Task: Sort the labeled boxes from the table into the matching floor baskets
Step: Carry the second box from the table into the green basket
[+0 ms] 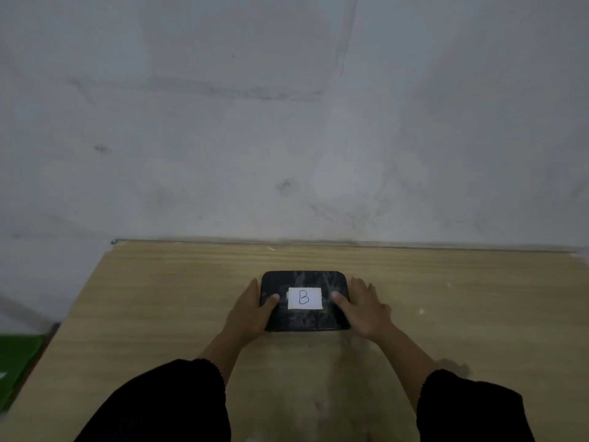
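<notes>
A flat black box [302, 280] with rounded corners lies on the wooden table [159, 298]. A white paper label [304, 298] marked "B" is stuck on its top. My left hand [251, 314] clasps the box's left side, thumb resting on the lid. My right hand [363, 309] clasps the right side in the same way, thumb on top beside the label. The box still rests on the tabletop. Both forearms wear black sleeves. No floor basket is in view.
A bare grey wall [287, 122] rises right behind the table's far edge. A green object [16, 362] lies low on the floor beyond the table's left edge. The table's left edge runs diagonally toward me.
</notes>
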The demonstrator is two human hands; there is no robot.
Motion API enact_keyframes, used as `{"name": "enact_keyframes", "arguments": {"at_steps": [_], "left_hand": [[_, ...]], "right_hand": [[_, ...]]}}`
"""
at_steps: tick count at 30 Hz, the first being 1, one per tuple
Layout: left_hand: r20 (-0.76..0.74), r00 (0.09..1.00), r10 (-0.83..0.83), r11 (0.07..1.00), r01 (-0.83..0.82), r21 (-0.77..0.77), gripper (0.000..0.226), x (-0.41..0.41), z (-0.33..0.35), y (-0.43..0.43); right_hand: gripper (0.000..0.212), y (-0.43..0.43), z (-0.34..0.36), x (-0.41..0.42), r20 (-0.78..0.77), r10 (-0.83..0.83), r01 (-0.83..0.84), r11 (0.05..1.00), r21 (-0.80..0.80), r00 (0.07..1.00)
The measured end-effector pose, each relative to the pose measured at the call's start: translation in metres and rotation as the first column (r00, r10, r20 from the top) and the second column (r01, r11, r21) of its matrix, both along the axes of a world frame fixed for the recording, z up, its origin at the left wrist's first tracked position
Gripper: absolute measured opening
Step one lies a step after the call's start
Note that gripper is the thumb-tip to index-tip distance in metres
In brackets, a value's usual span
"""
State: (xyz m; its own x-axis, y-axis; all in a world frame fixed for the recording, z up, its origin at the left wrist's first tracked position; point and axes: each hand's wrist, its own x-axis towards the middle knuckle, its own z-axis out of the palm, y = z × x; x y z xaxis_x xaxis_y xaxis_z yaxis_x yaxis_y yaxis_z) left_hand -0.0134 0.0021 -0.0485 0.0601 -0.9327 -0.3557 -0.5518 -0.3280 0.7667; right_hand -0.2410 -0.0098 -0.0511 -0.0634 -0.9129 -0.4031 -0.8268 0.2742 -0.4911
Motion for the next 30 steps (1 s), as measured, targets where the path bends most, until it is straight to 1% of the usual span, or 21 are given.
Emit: {"name": "enact_keyframes", "arguments": {"at_steps": [2,6,11,17,19,21,25,30], "left_hand": [[-0.027,0.999,0.036,0.999,-0.036,-0.02,0.034,-0.004,-0.005,0.002],[-0.011,0.997,0.076,0.996,-0.077,-0.046,0.036,-0.009,-0.006,0.005],[-0.099,0.986,0.137,0.988,-0.143,-0.056,0.041,-0.006,0.006,0.01],[-0.19,0.958,0.213,0.965,-0.237,-0.115,0.039,0.024,0.037,0.016],[-0.216,0.948,0.233,0.952,-0.268,-0.145,0.038,0.041,0.049,0.023],[-0.216,0.943,0.253,0.939,-0.292,-0.179,0.038,0.06,0.059,0.034],[-0.216,0.932,0.292,0.907,-0.341,-0.247,0.039,0.106,0.075,0.066],[-0.263,0.904,0.338,0.866,-0.408,-0.288,0.043,0.179,0.092,0.122]], "right_hand": [[0.07,0.001,-0.009,0.002,0.025,0.013,-0.013,1.0,0.003,1.0],[0.07,0.002,-0.015,0.009,0.081,-0.024,0.024,1.0,-0.001,0.996],[0.057,0.0,0.0,0.021,0.217,-0.089,0.096,0.995,-0.024,0.972],[0.044,-0.002,0.037,0.061,0.461,-0.088,0.143,0.986,-0.086,0.883],[0.052,0.002,0.049,0.081,0.539,-0.078,0.155,0.983,-0.1,0.839],[0.054,0.008,0.058,0.102,0.57,-0.056,0.151,0.981,-0.12,0.82],[0.051,0.028,0.074,0.15,0.607,-0.003,0.12,0.981,-0.152,0.795],[0.051,0.069,0.096,0.225,0.615,0.082,0.054,0.978,-0.2,0.784]]}}
